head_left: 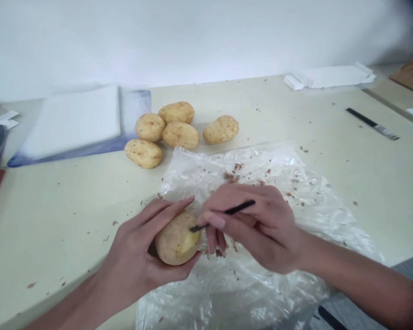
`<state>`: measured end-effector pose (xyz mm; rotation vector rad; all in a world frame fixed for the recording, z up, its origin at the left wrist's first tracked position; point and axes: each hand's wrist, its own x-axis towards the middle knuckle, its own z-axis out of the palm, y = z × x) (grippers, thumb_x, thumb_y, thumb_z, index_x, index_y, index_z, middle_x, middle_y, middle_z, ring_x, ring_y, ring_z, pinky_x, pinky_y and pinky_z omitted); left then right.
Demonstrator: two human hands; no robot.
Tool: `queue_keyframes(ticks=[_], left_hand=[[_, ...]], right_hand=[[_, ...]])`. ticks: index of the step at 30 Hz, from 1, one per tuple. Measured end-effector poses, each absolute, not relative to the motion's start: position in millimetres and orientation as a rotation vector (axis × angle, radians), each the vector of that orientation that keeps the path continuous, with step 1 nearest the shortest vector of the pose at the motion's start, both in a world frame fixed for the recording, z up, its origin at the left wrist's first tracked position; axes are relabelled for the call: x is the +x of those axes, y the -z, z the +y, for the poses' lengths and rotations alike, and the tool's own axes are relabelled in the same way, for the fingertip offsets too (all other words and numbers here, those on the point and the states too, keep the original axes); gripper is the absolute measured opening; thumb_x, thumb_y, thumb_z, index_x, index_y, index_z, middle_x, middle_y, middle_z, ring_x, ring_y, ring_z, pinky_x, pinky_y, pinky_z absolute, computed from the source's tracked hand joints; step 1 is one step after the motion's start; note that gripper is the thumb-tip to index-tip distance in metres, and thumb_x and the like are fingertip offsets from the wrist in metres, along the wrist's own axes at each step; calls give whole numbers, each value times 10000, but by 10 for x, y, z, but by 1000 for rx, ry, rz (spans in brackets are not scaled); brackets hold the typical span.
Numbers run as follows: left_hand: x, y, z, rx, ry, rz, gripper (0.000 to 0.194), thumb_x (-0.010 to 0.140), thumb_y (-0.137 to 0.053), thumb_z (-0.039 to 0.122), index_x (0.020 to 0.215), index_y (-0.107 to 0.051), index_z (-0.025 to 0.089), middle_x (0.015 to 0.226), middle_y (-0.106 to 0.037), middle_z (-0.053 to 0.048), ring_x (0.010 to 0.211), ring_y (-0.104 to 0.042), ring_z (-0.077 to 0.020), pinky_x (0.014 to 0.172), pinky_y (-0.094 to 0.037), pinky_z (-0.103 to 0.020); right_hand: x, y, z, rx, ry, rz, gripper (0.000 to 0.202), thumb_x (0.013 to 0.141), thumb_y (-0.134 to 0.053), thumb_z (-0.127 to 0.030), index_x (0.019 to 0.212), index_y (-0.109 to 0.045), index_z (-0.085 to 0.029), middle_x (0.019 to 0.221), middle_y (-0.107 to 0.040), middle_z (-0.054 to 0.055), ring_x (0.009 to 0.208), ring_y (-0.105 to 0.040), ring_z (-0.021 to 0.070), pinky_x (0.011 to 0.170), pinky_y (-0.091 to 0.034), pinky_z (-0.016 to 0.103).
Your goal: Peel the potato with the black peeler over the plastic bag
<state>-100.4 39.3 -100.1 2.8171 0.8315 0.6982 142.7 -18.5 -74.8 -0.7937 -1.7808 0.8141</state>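
Our left hand (137,256) cups a rough, buff potato (177,238) in a closed grip over the crinkled clear plastic sheet (296,215), likely so scraps land there. Our right hand (258,227) pinches a thin dark peeler (223,213) against a pale bared patch. Five unpeeled potatoes (179,130) wait behind on the matte desk (55,206).

five potatoes (179,130) lie on the tabletop (72,206) at upper centre of the frame, a board (72,121) to their left, a plastic sheet (261,220) below them, a knife (371,123) at upper right.
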Motion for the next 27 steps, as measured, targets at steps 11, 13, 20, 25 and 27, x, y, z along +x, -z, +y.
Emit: queue_keyframes(ticks=[11, 13, 20, 25, 27], left_hand=[[-968, 1001, 355, 2750, -739, 793, 711, 797, -801, 432, 1431, -536, 249, 1303, -637, 11, 1109, -647, 34, 971, -573, -39], [-961, 984, 360, 2762, -724, 775, 684, 816, -775, 433, 1432, -541, 249, 1271, -641, 17, 1061, -640, 50, 912, -553, -19], [-974, 979, 361, 2770, -710, 766, 679, 832, -776, 442, 1430, -538, 225, 1275, -624, 18, 1089, -613, 70, 966, -530, 9], [-975, 991, 354, 2784, -732, 739, 676, 844, -768, 427, 1437, -528, 208, 1293, -610, 8, 1151, -593, 65, 1036, -508, 11], [-965, 980, 356, 2777, -727, 745, 617, 882, -724, 414, 1434, -532, 217, 1250, -606, 13, 1110, -575, 81, 1031, -496, 35]], right_hand=[[1425, 793, -161, -891, -951, -1652, 156, 1066, -504, -58, 1025, -635, 17, 875, -622, 14, 744, -595, -88, 713, -510, -6], [1413, 765, -166, -830, -1099, -1619, 171, 1083, -471, -71, 1043, -610, 21, 871, -621, 19, 726, -605, -79, 681, -512, 0], [1436, 802, -138, -877, -1101, -1645, 191, 1093, -504, -115, 1012, -621, 12, 819, -612, -4, 701, -600, -87, 658, -495, -19], [1472, 803, -123, -844, -1359, -1501, 295, 1147, -448, -234, 1032, -577, 5, 787, -615, 16, 669, -617, -39, 617, -527, 27], [1431, 765, -145, -790, -1392, -1526, 260, 1141, -448, -215, 1063, -572, 0, 789, -618, 13, 666, -620, -26, 591, -518, 46]])
